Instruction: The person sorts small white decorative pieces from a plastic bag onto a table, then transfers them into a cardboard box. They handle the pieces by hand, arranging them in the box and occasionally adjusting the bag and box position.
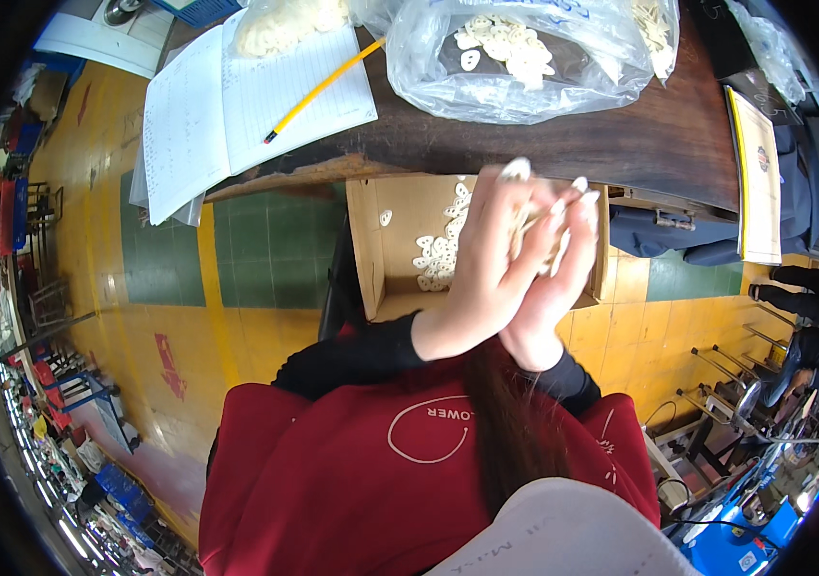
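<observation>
My left hand (479,269) and my right hand (555,288) are cupped together above a cardboard box (368,240). Between the palms and curled fingers they hold a heap of small cream flat pieces (528,223), mostly covered by the fingers. More such flat pieces with holes (436,257) lie loose inside the box. The box sits below the front edge of the dark wooden table (621,144). On the table, a clear plastic bag (419,82) lies open, with a pile of similar pieces (505,48) in it.
An open lined notebook (189,125) overhangs the table's left front, with a yellow pencil (323,91) on it. Another bag of cream pieces (289,27) rests on its far edge. At right hangs a yellow-edged pad (755,178). Stools and a person's legs (798,293) appear farther right.
</observation>
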Tool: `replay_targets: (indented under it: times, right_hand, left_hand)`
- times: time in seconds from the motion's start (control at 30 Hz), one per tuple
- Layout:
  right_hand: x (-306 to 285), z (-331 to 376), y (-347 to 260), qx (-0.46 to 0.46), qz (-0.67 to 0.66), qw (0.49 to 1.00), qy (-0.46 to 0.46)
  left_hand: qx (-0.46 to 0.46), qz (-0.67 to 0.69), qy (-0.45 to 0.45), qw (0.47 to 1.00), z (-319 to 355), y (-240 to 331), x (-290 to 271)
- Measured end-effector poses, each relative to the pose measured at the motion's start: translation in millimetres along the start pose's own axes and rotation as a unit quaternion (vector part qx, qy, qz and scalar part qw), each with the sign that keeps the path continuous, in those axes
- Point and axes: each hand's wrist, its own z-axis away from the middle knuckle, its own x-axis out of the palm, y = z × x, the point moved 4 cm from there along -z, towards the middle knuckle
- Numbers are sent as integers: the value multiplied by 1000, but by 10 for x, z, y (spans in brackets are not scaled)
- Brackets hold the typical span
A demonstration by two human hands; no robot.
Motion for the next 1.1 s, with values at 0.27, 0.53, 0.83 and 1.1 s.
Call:
replay_targets:
  times: [0.27,0.53,0.83,1.1]
  right_hand:
    - [857,-1159,-116,-14,-92,992,-90]
    - [1046,-1853,352,26,-182,980,-72]
    - [935,-1845,-12,39,18,992,-123]
    - [954,-1478,-431,0,305,914,-267]
  left_hand:
    - [14,-14,76,997,-1418,-236,57]
    - [-62,-52,38,996,-2009,-907,-13]
    - [-61,-68,-25,995,-2213,-782,-251]
    - [-121,27,-101,987,-2211,-681,-242]
